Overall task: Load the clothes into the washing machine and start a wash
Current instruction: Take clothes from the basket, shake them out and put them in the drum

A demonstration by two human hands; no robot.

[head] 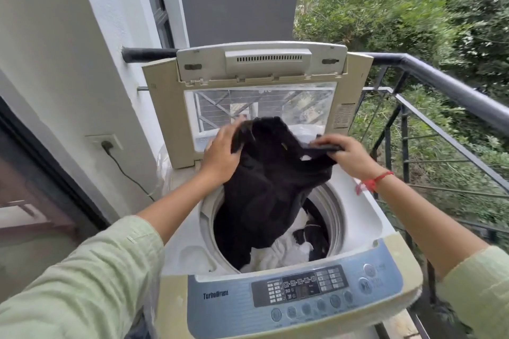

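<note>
The black garment (270, 173) hangs in the centre of the frame, held up by its top edge over the mouth of the drum (329, 201), with its lower part already down inside against the left wall. It is held high and spread between 2 hands, most likely so that it drops straight through the opening instead of catching on the rim.

The left hand (223, 154) has its fingers wrapped over the garment's upper left edge. The right hand (347, 157) pinches a narrow band of the same cloth at upper right, fingers curled tight round it. A red thread bracelet (377, 180) sits on that wrist.

Below the garment, white clothes (278, 250) and another dark piece (314, 234) lie in the bottom of the drum, so loading is partly done and this piece is going on top of them.

The washing machine (358, 217) fills the lower middle of the frame. Its lid (165, 107) stands folded upright at the back, clear of the opening. The control panel (300, 289) runs along the bottom edge nearest the camera, untouched, so the wash is not yet started.

At centre left a plug (106, 144) sits in a wall socket. A black railing (454, 85) crosses the right side.
</note>
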